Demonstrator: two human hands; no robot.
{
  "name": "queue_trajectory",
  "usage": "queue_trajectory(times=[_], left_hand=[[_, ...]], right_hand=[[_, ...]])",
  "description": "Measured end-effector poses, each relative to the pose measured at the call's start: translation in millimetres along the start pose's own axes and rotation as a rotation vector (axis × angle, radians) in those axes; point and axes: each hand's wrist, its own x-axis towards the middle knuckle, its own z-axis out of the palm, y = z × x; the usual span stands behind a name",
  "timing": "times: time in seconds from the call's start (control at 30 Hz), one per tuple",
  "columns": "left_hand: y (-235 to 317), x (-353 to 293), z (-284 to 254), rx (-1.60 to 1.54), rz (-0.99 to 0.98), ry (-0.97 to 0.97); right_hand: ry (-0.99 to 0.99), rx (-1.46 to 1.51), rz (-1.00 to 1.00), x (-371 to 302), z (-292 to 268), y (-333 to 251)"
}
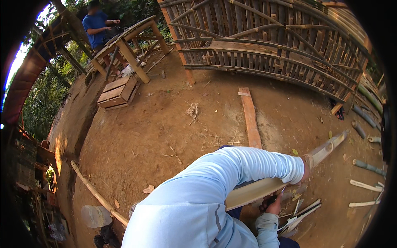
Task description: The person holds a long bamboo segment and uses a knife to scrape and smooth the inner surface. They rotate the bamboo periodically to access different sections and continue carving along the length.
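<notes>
A long half-split bamboo pole slants up to the right across the front of my body, its pale hollow side showing. My left arm, in a light blue sleeve, reaches over it. At the pole's farther part my left hand is closed against it, with most fingers hidden. Lower down, beside the pole's near edge, my right hand is wrapped round the dark handle of a knife; a short bit of blade shows near the bamboo. Thin split strips lie on the ground by my right forearm.
A wooden plank lies ahead, near a coil of fibre. A slatted bamboo structure stands behind. Cut bamboo pieces lie at right. At far left, a person stands by a table and a wooden crate.
</notes>
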Motion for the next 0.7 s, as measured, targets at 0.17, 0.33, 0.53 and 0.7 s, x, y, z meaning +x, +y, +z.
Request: queue_trajectory(times=[0.17,0.33,0.53,0.7], left_hand=[[-9.4,25.9,34.2,0.057,0.064,-0.211],[-5.9,-1.1,0.0,0.016,0.046,-0.243],[-1.1,-30.8,-22.5,-0.062,-0.023,-0.182],[-7.0,-24.5,-24.6,-0.159,-0.079,-0.045]], right_hand=[[0.000,-0.013,0.025,7.1,-3.6,3.2],[0.001,-0.004,-0.010,9.5,-3.3,2.5],[0.001,-0.035,0.001,9.4,0.6,6.3],[0.014,-0.034,-0.005,11.7,-1.8,6.9]])
